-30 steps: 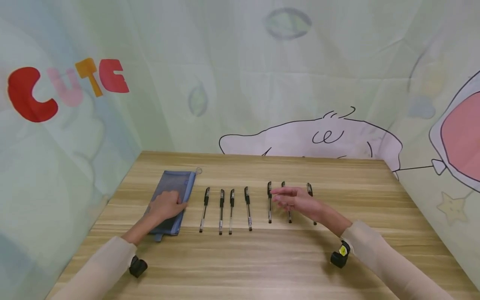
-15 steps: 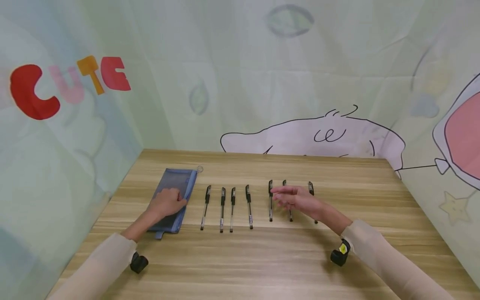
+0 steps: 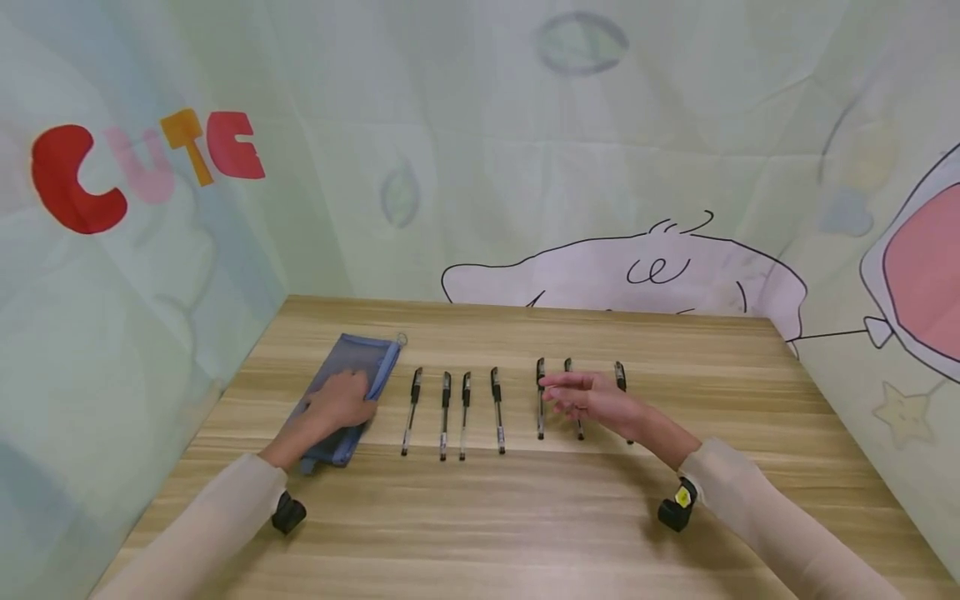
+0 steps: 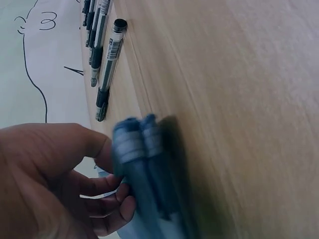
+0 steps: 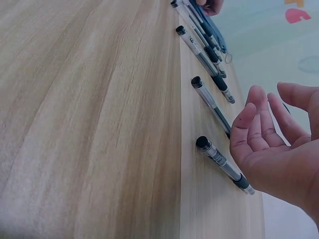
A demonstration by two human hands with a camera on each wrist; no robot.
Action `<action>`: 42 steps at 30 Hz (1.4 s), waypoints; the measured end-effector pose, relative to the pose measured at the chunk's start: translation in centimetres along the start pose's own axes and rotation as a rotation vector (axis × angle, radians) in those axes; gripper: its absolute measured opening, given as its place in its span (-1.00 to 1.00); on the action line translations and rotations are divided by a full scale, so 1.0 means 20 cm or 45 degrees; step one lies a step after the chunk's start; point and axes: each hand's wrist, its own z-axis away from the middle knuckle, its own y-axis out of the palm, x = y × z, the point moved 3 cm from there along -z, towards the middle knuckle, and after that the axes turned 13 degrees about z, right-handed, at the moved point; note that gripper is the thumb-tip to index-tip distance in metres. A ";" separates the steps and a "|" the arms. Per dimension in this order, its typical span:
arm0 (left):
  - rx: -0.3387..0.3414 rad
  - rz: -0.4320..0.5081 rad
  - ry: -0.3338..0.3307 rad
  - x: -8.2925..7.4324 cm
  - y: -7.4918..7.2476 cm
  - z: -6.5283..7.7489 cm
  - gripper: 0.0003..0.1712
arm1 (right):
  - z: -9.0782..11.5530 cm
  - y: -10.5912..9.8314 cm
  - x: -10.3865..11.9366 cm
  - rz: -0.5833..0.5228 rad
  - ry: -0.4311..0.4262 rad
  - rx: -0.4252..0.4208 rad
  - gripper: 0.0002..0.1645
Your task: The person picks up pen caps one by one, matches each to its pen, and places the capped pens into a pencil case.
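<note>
A blue zippered mesh pouch (image 3: pixel 352 353) with a ring at its far corner is at the left of the table. My left hand (image 3: pixel 342 402) grips it from above; the left wrist view shows thumb and curled fingers at the raised pouch edge (image 4: pixel 133 149). Over the right part of a row of black-capped gel pens, my right hand (image 3: pixel 600 402) hovers with loosely bent fingers and holds nothing. It partly covers a pen (image 3: pixel 577 425) and is close beside another pen (image 3: pixel 540 417). In the right wrist view a pen (image 5: pixel 222 162) lies below the palm.
Between pouch and right hand several more pens lie side by side, including the leftmost pen (image 3: pixel 412 412) and another pen (image 3: pixel 498 412). The wooden table (image 3: pixel 480 525) meets a printed cloth backdrop (image 3: pixel 337 208) at the back and sides.
The pouch has turned slightly clockwise and its near end has shifted under my left hand, whose fingers have moved a little. My right hand has stayed in place.
</note>
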 end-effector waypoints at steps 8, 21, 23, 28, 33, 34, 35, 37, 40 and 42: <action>-0.072 0.018 0.127 0.04 0.00 0.03 -0.78 | 0.01 0.00 0.00 -0.018 -0.014 0.019 -0.37; -0.212 0.307 0.304 0.22 -0.11 0.05 -0.63 | 0.02 -0.01 0.00 -0.010 -0.033 0.018 -0.36; -0.171 0.447 0.247 0.26 -0.12 0.06 -0.59 | 0.02 -0.01 -0.01 -0.008 -0.035 0.019 -0.36; -0.095 0.762 0.141 0.32 -0.12 0.06 -0.51 | 0.02 -0.01 -0.01 -0.012 -0.036 0.020 -0.35; -0.192 0.848 0.129 0.33 -0.10 0.06 -0.60 | 0.02 -0.01 -0.02 -0.015 -0.042 0.027 -0.36; -0.217 0.833 0.134 0.32 -0.09 0.05 -0.62 | 0.02 -0.01 -0.02 -0.016 -0.045 0.029 -0.36; -0.245 0.809 0.134 0.32 -0.09 0.05 -0.63 | 0.03 -0.01 -0.02 -0.018 -0.046 0.030 -0.36; -0.295 0.755 0.138 0.32 -0.08 0.05 -0.63 | 0.02 -0.01 -0.02 -0.018 -0.050 0.032 -0.35; -0.349 0.657 0.120 0.31 -0.09 0.05 -0.61 | 0.02 -0.01 -0.03 -0.018 -0.054 0.033 -0.34; -0.360 0.590 0.096 0.31 -0.09 0.04 -0.57 | 0.02 -0.01 -0.02 -0.014 -0.053 0.032 -0.34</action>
